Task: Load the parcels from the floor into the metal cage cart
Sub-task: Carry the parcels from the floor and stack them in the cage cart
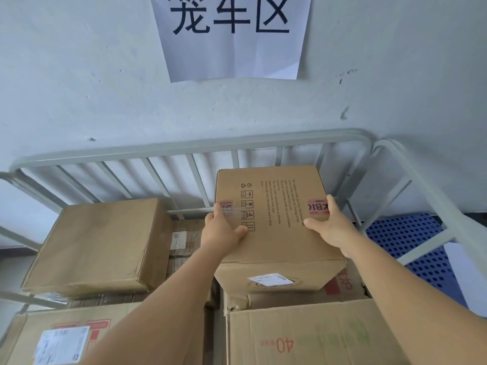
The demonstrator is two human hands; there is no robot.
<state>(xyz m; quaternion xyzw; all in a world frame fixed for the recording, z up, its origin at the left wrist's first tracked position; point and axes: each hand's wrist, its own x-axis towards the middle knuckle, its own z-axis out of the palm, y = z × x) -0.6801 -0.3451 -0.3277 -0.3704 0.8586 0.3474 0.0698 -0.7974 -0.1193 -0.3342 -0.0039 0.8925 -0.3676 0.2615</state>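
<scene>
Head view: two bare hands hold one brown cardboard parcel with black printed text and handling symbols [274,214] inside the grey metal cage cart [184,148]. The left hand [224,230] grips the parcel's left edge, thumb lying on the top face and fingers wrapped over the side near a strip of red tape. The right hand [329,225] grips the right edge the same way, thumb on top, fingers curled over a red label. The parcel sits between the two hands, tilted, its near lower face with a white shipping label showing below the wrists.

Four other cardboard boxes can be counted in the cart. Left of the left hand lies a plain brown taped box [100,243]. Below the left forearm is a box with a white label and red print [52,341]. Beneath the right forearm sits a large box marked with a red "40" [311,335]. Directly under the held parcel is a box with red characters [340,285].

Beyond the hands, a white paper sign with three black characters [232,35] hangs on the wall. Right of the right hand, outside the cage bars, is one blue perforated plastic pallet [411,238].
</scene>
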